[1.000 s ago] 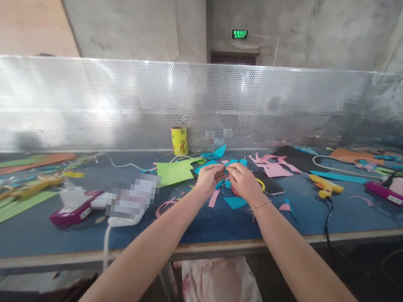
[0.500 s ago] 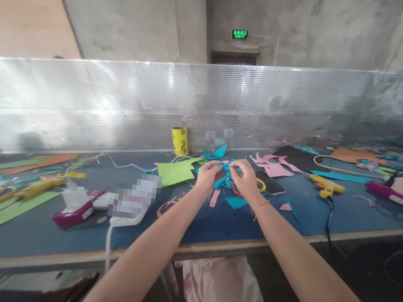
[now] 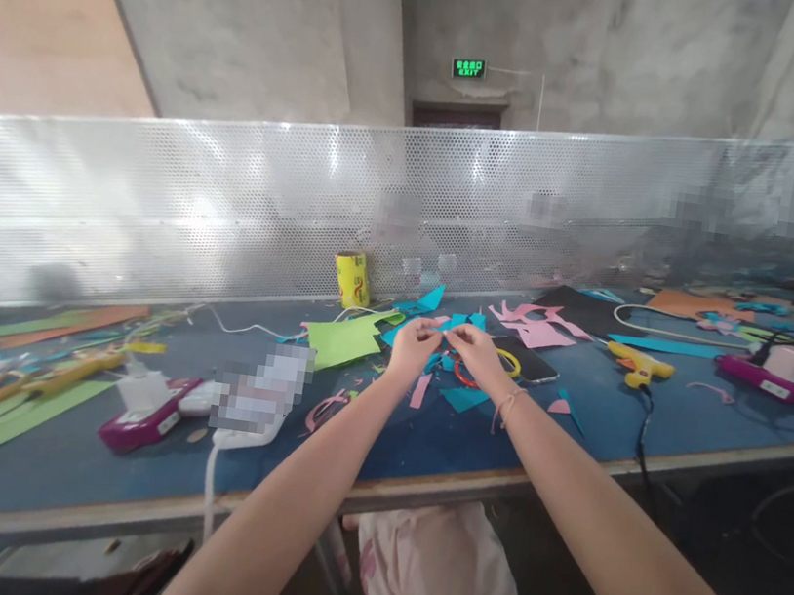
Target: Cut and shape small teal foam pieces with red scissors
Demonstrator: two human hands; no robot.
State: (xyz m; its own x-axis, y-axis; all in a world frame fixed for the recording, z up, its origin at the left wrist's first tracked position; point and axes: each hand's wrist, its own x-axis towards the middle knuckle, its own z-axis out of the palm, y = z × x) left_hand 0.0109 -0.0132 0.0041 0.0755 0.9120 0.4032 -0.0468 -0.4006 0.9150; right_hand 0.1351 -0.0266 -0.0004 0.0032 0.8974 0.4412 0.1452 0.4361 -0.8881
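Note:
My left hand (image 3: 413,349) and my right hand (image 3: 477,358) are close together over the middle of the table, fingertips almost meeting. Each pinches a small piece of blue paper (image 3: 465,323), which shows above and between the fingers; its exact shape is partly hidden. Just below the hands are blue paper scraps (image 3: 463,399) and a pink paper strip (image 3: 420,390). Beside my right hand lie a yellow loop (image 3: 510,362) and a red one, with a dark phone (image 3: 536,365) behind them. Green paper (image 3: 345,340) spreads to the left of my left hand.
A yellow glue gun (image 3: 643,365) lies to the right, its cord hanging off the table edge. Purple power strips (image 3: 140,426) sit at both sides. A yellow can (image 3: 352,278) stands before the perforated metal screen (image 3: 254,208). Pink cut paper (image 3: 542,330) lies behind the phone.
My right hand has dropped slightly and its fingers have come down toward my left fingertips. More of the blue paper shows above them. The whole view has shifted a little.

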